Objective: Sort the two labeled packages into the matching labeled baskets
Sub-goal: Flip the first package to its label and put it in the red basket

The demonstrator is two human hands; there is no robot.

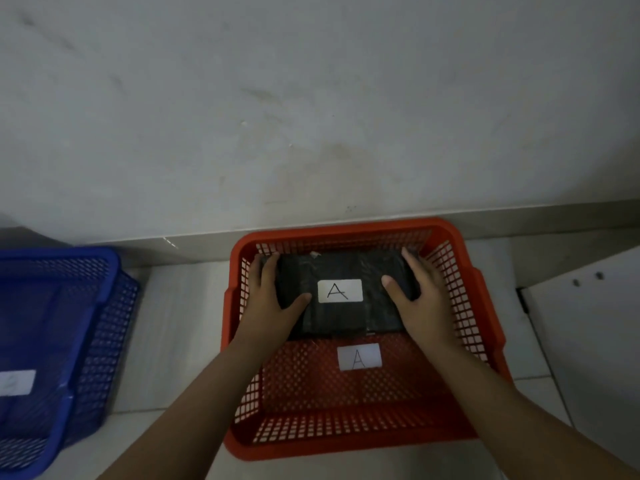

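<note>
A black wrapped package [341, 268] with a white label marked A lies inside the red mesh basket [485, 306], toward its far wall. The basket floor carries its own white label marked A [359, 357], just in front of the package. My left hand [268, 299] grips the package's left end, thumb on top. My right hand [420, 299] grips its right end the same way. A blue mesh basket [100, 306] sits at the left with a blurred white label [15, 382] inside; its letter is unreadable. The second package is not in view.
Both baskets rest on a pale tiled floor [180, 323] against a grey wall [311, 116]. A white board with two small holes [588, 323] lies at the right, close to the red basket.
</note>
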